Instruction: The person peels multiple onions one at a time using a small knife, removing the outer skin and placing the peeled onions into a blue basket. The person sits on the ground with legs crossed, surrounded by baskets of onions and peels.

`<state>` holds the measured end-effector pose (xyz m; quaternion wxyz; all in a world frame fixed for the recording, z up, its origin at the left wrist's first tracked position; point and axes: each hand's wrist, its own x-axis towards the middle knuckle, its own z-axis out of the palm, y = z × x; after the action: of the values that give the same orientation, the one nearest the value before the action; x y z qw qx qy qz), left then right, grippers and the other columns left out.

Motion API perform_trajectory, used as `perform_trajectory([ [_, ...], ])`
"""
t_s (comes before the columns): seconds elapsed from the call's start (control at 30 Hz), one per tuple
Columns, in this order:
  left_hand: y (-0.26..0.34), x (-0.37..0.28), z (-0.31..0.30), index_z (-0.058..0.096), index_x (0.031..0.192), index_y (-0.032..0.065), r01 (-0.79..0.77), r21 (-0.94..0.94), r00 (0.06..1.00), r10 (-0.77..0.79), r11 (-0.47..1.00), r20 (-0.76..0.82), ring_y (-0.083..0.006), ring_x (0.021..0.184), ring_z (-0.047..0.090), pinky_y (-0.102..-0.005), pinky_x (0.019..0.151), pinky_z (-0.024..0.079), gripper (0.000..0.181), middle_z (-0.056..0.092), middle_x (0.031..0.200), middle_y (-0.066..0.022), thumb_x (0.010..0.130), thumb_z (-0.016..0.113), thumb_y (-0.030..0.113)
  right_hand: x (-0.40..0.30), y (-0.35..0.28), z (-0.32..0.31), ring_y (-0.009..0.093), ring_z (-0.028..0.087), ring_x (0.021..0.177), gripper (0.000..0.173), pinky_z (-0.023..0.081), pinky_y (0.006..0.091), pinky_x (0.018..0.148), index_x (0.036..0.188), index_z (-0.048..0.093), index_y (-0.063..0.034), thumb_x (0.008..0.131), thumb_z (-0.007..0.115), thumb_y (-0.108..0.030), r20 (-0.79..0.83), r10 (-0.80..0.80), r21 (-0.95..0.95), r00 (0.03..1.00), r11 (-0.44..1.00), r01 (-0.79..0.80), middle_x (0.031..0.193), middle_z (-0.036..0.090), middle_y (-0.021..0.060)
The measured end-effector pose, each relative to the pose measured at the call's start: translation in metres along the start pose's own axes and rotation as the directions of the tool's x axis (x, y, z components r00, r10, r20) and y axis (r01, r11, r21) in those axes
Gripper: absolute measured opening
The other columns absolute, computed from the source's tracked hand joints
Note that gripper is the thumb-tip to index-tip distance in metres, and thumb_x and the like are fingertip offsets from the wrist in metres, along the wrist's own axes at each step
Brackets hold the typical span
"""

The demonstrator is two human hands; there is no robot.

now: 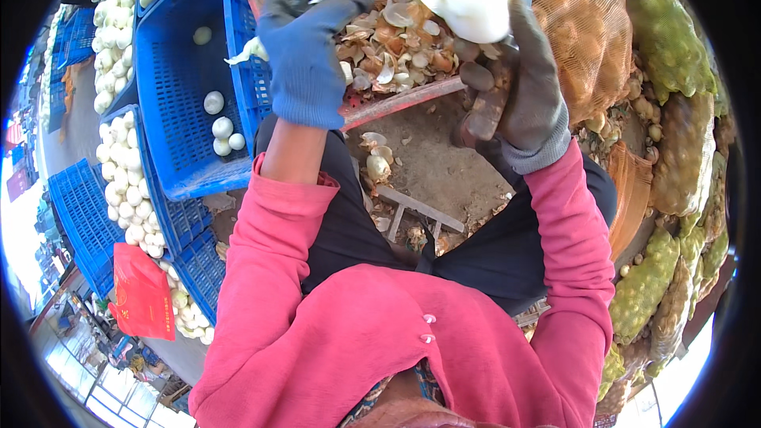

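A white peeled onion [472, 3] is over the heap of onion skins [395, 41] in a red plastic crate [404, 98], touching the fingers of my right hand [526, 83]. That hand, in a dark-coated grey glove, is closed around a worn wooden handle [490, 107]; the tool's blade is mostly hidden. My left hand [312, 41], in a blue glove with a dark, dirty coating, is over the crate's left side, thumb and fingers apart, with a small pale bit between them. A pale strip of peel [250, 50] shows beside its wrist.
At left, a blue crate [193, 190] holds several peeled onions, beside crates full of them [128, 178] and a red bag [142, 291]. Mesh sacks of onions [576, 30] crowd the right. Loose skins and a metal frame [419, 208] lie on the ground between the legs.
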<state>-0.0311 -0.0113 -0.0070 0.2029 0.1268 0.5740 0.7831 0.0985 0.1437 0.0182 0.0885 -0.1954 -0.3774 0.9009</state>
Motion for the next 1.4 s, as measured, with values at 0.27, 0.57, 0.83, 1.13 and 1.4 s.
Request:
perform_trajectory([
  [0.27, 0.004, -0.011, 0.029, 0.062, 0.122, -0.0009, 0.045, 0.141, 0.967, -0.079, 0.989, 0.241, -0.0142, 0.095, 0.067, -0.0278, 0.085, 0.058, 0.066, 0.068, 0.111, -0.0095, 0.063, 0.091, 0.006, 0.001, 0.006, 0.008, 0.003, 0.056, 0.061, 0.036, 0.045, 0.0178, 0.054, 0.116, 0.062, -0.003, 0.092, 0.073, -0.028, -0.095, -0.09, -0.347, 0.991, 0.937, 0.052, 0.088, 0.066, 0.002],
  [0.57, -0.033, -0.025, 0.017, 0.049, 0.141, -0.0029, -0.079, 0.238, 0.92, -0.021, 0.968, 0.392, -0.0182, 0.111, 0.063, -0.031, 0.096, 0.052, 0.084, 0.065, 0.125, -0.0118, 0.067, 0.089, 0.003, 0.006, 0.019, 0.012, 0.005, 0.061, 0.071, 0.031, 0.048, 0.0187, 0.057, 0.118, 0.065, -0.0023, 0.095, 0.071, -0.022, -0.13, -0.179, -0.473, 0.975, 0.876, 0.098, 0.092, 0.068, 0.0022],
  [0.83, -0.001, 0.004, -0.016, 0.054, 0.133, 0.0016, 0.186, -0.197, 0.965, -0.141, 0.963, 0.222, -0.0224, 0.114, 0.062, -0.0363, 0.096, 0.052, 0.071, 0.064, 0.124, -0.0125, 0.07, 0.084, 0.012, 0.019, -0.008, -0.016, 0.012, 0.065, 0.068, 0.039, 0.052, 0.0218, 0.055, 0.126, 0.062, -0.0037, 0.093, 0.072, -0.022, -0.196, -0.312, -0.672, 0.929, 0.734, 0.105, 0.095, 0.072, 0.0101],
  [1.13, 0.015, 0.071, -0.159, 0.042, 0.138, -0.0097, -0.072, -0.944, 0.987, -0.112, 0.323, -0.113, -0.0378, 0.113, 0.059, -0.049, 0.092, 0.054, 0.094, 0.056, 0.128, -0.0227, 0.066, 0.08, 0.036, -0.012, -0.028, -0.049, 0.009, 0.062, 0.086, 0.039, 0.052, 0.0231, 0.075, 0.123, 0.057, 0.0018, 0.092, 0.073, -0.018, -0.167, -0.229, -0.686, 0.959, 0.725, 0.054, 0.101, 0.066, 0.0024],
  [1.4, -0.009, 0.068, -0.112, 0.04, 0.148, -0.0034, 0.495, -0.644, 0.799, -0.015, 0.582, 0.601, -0.0377, 0.117, 0.062, -0.0528, 0.107, 0.042, 0.068, 0.053, 0.145, -0.0221, 0.099, 0.047, 0.044, -0.109, -0.127, -0.244, 0.006, 0.056, 0.064, 0.009, 0.041, 0.0176, 0.047, 0.092, 0.059, -0.008, 0.096, 0.06, -0.017, -0.387, -0.682, -0.638, 0.62, 0.684, 0.354, 0.075, 0.058, 0.0016],
])
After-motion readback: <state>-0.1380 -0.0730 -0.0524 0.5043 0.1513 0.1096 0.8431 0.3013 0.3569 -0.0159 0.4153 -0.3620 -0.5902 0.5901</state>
